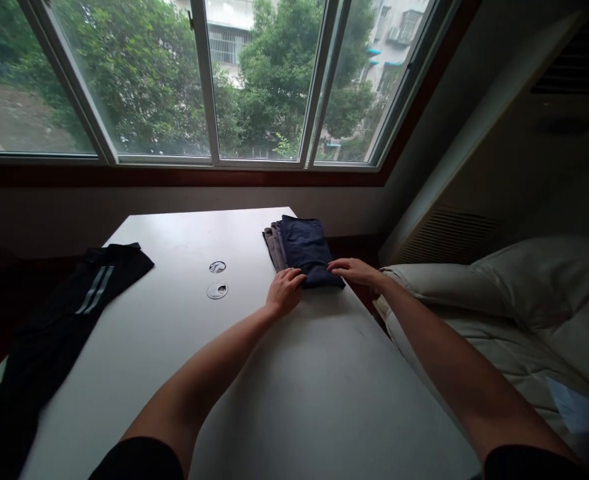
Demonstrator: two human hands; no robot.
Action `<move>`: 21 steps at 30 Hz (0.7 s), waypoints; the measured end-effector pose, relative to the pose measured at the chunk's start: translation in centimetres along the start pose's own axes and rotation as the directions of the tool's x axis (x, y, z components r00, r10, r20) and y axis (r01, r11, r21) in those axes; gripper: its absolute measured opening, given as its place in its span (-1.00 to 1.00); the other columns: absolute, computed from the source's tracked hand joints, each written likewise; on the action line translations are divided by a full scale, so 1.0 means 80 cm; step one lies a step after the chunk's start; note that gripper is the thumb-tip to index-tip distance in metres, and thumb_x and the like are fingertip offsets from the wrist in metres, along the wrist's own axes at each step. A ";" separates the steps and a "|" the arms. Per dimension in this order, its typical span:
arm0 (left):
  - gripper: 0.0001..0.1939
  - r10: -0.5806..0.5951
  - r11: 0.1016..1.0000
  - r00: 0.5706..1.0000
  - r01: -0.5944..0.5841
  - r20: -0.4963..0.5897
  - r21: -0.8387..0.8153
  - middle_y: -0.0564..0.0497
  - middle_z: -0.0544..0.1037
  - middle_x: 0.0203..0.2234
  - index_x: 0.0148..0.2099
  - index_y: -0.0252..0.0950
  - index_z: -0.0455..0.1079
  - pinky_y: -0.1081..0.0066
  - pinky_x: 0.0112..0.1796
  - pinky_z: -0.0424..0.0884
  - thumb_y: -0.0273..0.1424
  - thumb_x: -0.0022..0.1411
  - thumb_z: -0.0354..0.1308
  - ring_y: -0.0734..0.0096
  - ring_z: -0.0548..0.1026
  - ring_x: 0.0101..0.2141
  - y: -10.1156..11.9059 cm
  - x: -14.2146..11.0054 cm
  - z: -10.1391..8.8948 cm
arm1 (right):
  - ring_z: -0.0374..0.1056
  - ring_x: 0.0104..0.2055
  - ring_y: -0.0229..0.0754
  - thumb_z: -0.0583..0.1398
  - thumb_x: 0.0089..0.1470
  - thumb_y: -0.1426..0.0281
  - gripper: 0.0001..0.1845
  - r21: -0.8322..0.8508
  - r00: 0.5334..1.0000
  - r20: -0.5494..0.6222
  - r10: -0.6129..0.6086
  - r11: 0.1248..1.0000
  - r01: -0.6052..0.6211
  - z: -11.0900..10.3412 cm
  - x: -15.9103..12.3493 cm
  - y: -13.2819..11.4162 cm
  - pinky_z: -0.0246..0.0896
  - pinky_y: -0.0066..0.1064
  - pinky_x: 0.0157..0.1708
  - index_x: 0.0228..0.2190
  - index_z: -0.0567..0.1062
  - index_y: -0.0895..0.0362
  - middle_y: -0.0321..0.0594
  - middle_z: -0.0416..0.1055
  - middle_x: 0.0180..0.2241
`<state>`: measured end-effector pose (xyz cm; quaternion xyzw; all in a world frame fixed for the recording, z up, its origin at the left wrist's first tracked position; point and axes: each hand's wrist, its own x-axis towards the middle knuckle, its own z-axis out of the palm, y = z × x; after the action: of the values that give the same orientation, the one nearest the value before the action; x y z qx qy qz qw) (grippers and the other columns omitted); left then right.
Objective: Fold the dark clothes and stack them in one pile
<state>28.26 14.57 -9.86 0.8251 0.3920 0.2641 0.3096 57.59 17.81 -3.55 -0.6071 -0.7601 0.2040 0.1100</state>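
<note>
A dark navy folded garment [307, 243] lies on top of a pile of folded clothes [275, 245] near the far right corner of the white table. Grey and dark folded layers show at the pile's left side. My left hand [287, 290] rests at the near left corner of the navy garment, its fingers stretched onto the cloth. From the other side, my right hand [355, 270] reaches over the right edge, fingertips touching the fabric with the fingers extended. The undersides of both hands are hidden.
Black clothing with pale stripes [64, 320] drapes over the left edge of the white table [184, 347]. Two round cable-hole covers [217, 291] sit in the tabletop. On the right stands a pale padded seat or bedding [474, 320]. Windows [259, 80] line the far wall.
</note>
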 end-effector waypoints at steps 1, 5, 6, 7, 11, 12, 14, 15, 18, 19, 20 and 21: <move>-0.48 0.017 1.000 1.000 -0.018 0.026 0.016 -0.22 0.35 0.30 0.29 -0.29 0.40 -0.02 0.31 0.14 -0.50 0.29 0.17 0.03 0.24 0.31 0.003 -0.001 0.002 | 0.50 -0.04 -0.14 0.21 0.21 0.33 -0.71 -0.020 1.000 0.010 0.028 0.999 -0.028 -0.001 0.014 -0.005 0.37 -0.38 0.03 -0.09 0.65 0.14 -0.11 0.59 -0.06; -0.41 0.100 0.992 0.973 -0.113 0.210 0.054 -0.19 0.22 0.39 0.34 -0.22 0.33 -0.13 0.34 0.02 -0.39 0.27 0.21 -0.04 0.10 0.38 0.013 -0.016 0.000 | 0.14 0.36 0.01 0.10 0.34 0.23 -0.44 -0.165 0.982 -0.135 0.134 0.974 -0.156 0.031 0.061 -0.046 0.03 -0.17 0.35 0.25 0.40 0.22 0.07 0.25 0.31; -0.44 0.127 0.988 0.962 -0.145 0.243 0.055 -0.17 0.22 0.39 0.33 -0.20 0.34 -0.13 0.35 0.01 -0.37 0.30 0.20 -0.03 0.09 0.38 0.012 -0.023 -0.005 | 0.05 0.41 0.04 0.08 0.35 0.20 -0.41 -0.205 0.979 -0.132 0.158 0.962 -0.183 0.047 0.067 -0.058 -0.02 -0.12 0.37 0.30 0.34 0.20 0.06 0.16 0.36; -0.47 0.155 0.983 0.953 -0.176 0.262 0.057 -0.15 0.22 0.39 0.32 -0.19 0.35 -0.11 0.35 0.01 -0.36 0.32 0.18 -0.01 0.09 0.39 0.009 -0.030 -0.013 | -0.02 0.44 0.07 0.05 0.37 0.16 -0.38 -0.237 0.977 -0.101 0.189 0.949 -0.208 0.064 0.070 -0.068 -0.05 -0.06 0.37 0.34 0.29 0.16 0.04 0.09 0.40; -0.54 0.150 0.972 0.956 -0.190 0.253 0.141 -0.16 0.26 0.37 0.29 -0.20 0.37 -0.03 0.35 0.03 -0.36 0.38 0.11 0.06 0.15 0.36 -0.035 -0.070 -0.081 | -0.09 0.45 0.11 -0.03 0.39 0.06 -0.35 -0.300 0.946 0.065 0.318 0.910 -0.285 0.117 0.070 -0.081 -0.06 0.10 0.34 0.40 0.16 0.00 -0.03 -0.01 0.44; -0.56 0.096 0.972 0.965 -0.144 0.242 0.187 -0.17 0.26 0.36 0.27 -0.21 0.39 -0.02 0.34 0.04 -0.36 0.39 0.10 0.07 0.16 0.35 -0.053 -0.082 -0.106 | -0.09 0.45 0.11 -0.05 0.40 0.06 -0.35 -0.307 0.941 0.074 0.329 0.906 -0.293 0.123 0.070 -0.078 -0.05 0.10 0.33 0.41 0.14 -0.02 -0.03 -0.02 0.44; -0.60 -0.070 0.954 0.975 0.005 0.209 0.298 -0.16 0.29 0.35 0.23 -0.24 0.42 0.01 0.33 0.06 -0.35 0.40 0.05 0.07 0.19 0.33 -0.094 -0.114 -0.163 | -0.09 0.45 0.11 -0.06 0.40 0.04 -0.34 -0.321 0.943 0.074 0.324 0.903 -0.285 0.128 0.070 -0.068 -0.02 0.08 0.32 0.41 0.13 -0.02 -0.02 -0.03 0.44; -0.60 -0.188 0.923 0.969 0.117 0.163 0.367 -0.16 0.29 0.34 0.22 -0.25 0.43 0.02 0.32 0.06 -0.35 0.41 0.02 0.06 0.19 0.33 -0.115 -0.133 -0.194 | -0.09 0.45 0.11 -0.06 0.40 0.04 -0.33 -0.331 0.946 0.069 0.318 0.902 -0.279 0.128 0.071 -0.063 -0.01 0.07 0.31 0.41 0.13 -0.01 -0.01 -0.02 0.44; -0.56 -0.542 0.666 0.838 0.475 -0.066 0.575 -0.22 0.31 0.32 0.24 -0.30 0.40 -0.01 0.30 0.01 -0.34 0.39 0.01 -0.01 0.17 0.32 -0.173 -0.201 -0.287 | -0.07 0.44 0.10 -0.06 0.40 0.05 -0.34 -0.364 0.951 0.050 0.305 0.893 -0.267 0.130 0.073 -0.051 0.02 0.06 0.30 0.41 0.14 -0.02 -0.01 0.01 0.43; -0.54 -0.615 0.547 0.771 0.568 -0.165 0.615 -0.26 0.29 0.32 0.25 -0.34 0.37 -0.04 0.29 -0.01 -0.33 0.37 0.01 -0.05 0.14 0.32 -0.188 -0.225 -0.317 | -0.06 0.43 0.10 -0.07 0.40 0.06 -0.35 -0.372 0.953 0.036 0.301 0.889 -0.266 0.131 0.073 -0.048 0.03 0.05 0.30 0.40 0.15 -0.02 -0.02 0.03 0.43; -0.50 -0.669 0.431 0.698 0.646 -0.257 0.630 -0.30 0.26 0.32 0.27 -0.37 0.34 -0.08 0.27 0.00 -0.31 0.36 0.02 -0.12 0.12 0.32 -0.201 -0.249 -0.343 | -0.05 0.43 0.09 -0.07 0.40 0.06 -0.36 -0.376 0.955 0.019 0.296 0.887 -0.267 0.133 0.073 -0.046 0.03 0.04 0.29 0.40 0.16 -0.02 -0.03 0.04 0.42; -0.47 -0.715 0.320 0.611 0.717 -0.338 0.619 -0.35 0.26 0.31 0.27 -0.40 0.32 -0.12 0.22 0.05 -0.27 0.34 0.03 -0.19 0.14 0.29 -0.212 -0.271 -0.366 | -0.03 0.42 0.09 -0.07 0.40 0.07 -0.36 -0.376 0.957 0.000 0.290 0.887 -0.269 0.135 0.072 -0.045 0.04 0.03 0.29 0.39 0.17 -0.02 -0.03 0.06 0.42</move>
<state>-11.82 14.39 -6.64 0.6154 0.7833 -0.0705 0.0526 48.59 20.85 -12.09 -0.7140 -0.6922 0.0870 -0.0587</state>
